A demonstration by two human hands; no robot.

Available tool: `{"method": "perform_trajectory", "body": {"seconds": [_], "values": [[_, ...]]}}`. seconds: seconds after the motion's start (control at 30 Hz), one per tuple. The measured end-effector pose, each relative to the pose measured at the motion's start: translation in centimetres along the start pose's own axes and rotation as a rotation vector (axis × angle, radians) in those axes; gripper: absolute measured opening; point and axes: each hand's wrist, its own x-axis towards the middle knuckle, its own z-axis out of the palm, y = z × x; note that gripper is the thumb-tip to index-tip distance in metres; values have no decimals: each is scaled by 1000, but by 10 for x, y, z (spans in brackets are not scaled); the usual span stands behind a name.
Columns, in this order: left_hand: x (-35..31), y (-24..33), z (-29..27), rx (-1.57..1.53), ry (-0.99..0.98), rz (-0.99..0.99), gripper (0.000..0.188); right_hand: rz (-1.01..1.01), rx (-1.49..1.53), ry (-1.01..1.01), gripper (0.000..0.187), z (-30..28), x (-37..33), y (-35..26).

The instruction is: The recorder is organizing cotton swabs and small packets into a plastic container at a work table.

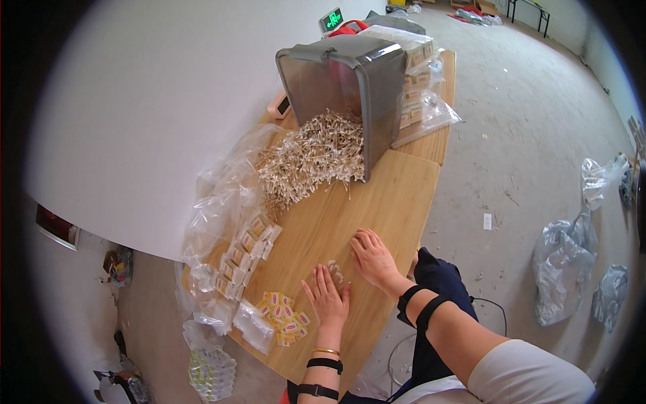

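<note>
My left hand (327, 299) lies on the wooden table (397, 195) with its fingers stretched out, its edge against a small bundle of cotton swabs (336, 272). To the right of the bundle my right hand (373, 256) rests flat on the tabletop, fingers extended and holding nothing. Part of the bundle is hidden by the left hand. Beyond both hands, a large heap of loose cotton swabs (313, 158) spills from a grey plastic bin (387, 94) tipped on its side. Yellow-and-white printed cards (284, 319) are scattered left of my left hand.
Rows of small packs (243, 254) in clear plastic line the table's left edge, near a stack of clear bags (254, 328). More bagged packs (417, 87) stand behind the bin. Below the table's left edge hangs a plastic bag (210, 367). Grey bags (564, 262) lie on the floor at right.
</note>
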Motion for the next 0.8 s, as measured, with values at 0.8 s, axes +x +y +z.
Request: {"method": "perform_trajectory", "body": {"seconds": [0.8], "values": [[8,3,-6,-644,396,-414,80,205,586,-31,37,19,-3,-4]]}}
